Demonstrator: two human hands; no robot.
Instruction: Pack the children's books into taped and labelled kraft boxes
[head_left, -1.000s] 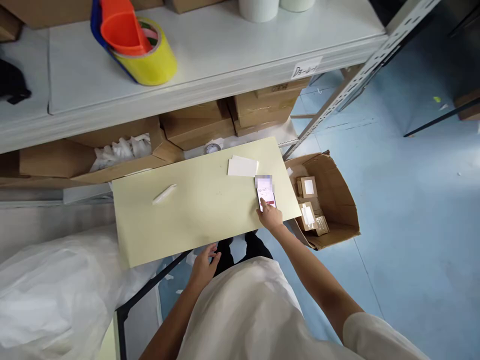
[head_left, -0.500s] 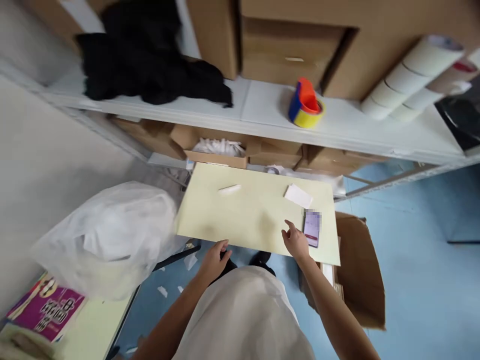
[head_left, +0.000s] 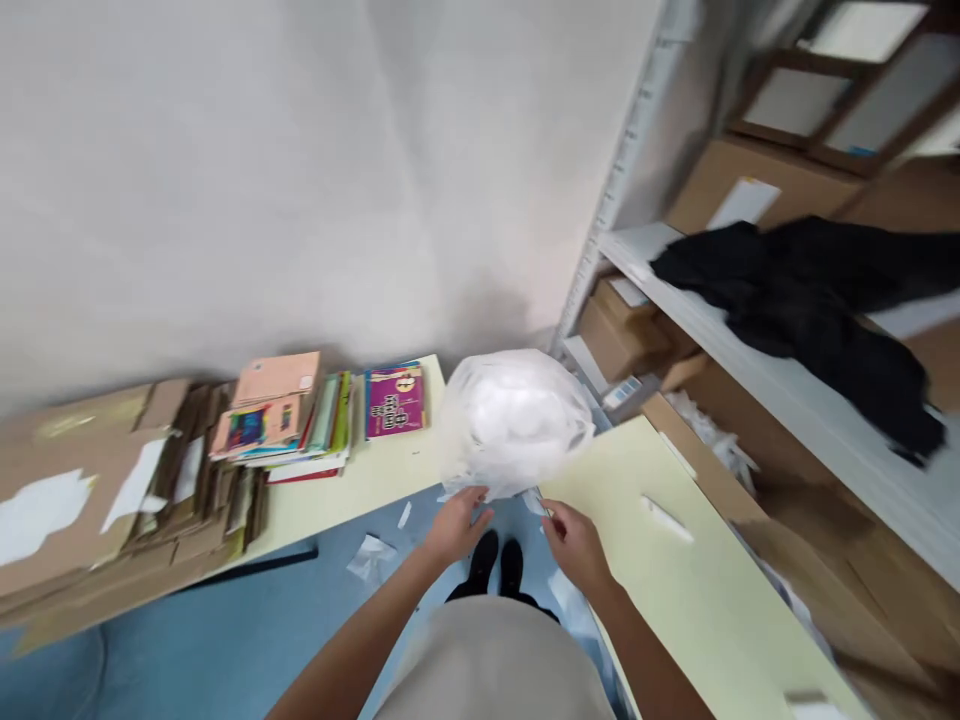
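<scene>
A translucent white plastic bag (head_left: pixel 517 405) with white contents bulges between the two pale yellow tables. My left hand (head_left: pixel 456 527) is at its lower edge, thumb and fingers apart; whether the fingertips touch the plastic I cannot tell. My right hand (head_left: pixel 577 548) hovers by the corner of the right-hand table (head_left: pixel 660 590), close to the bag's lower right side. Its fingers are loosely bent, with nothing seen in them. On that table lies a slim white pen-like object (head_left: pixel 667 518).
Left of the bag are a purple book (head_left: pixel 395 402), a stack of books (head_left: pixel 307 425) and flattened cardboard (head_left: pixel 75 500). A metal shelf (head_left: pixel 795 360) on the right carries black cloth (head_left: pixel 817 310) and boxes. Paper scraps (head_left: pixel 371 555) litter the blue floor.
The view has swung left, from the table with the phone to the plastic bag. Both hands are now in front of the bag; the right one has left the phone's side.
</scene>
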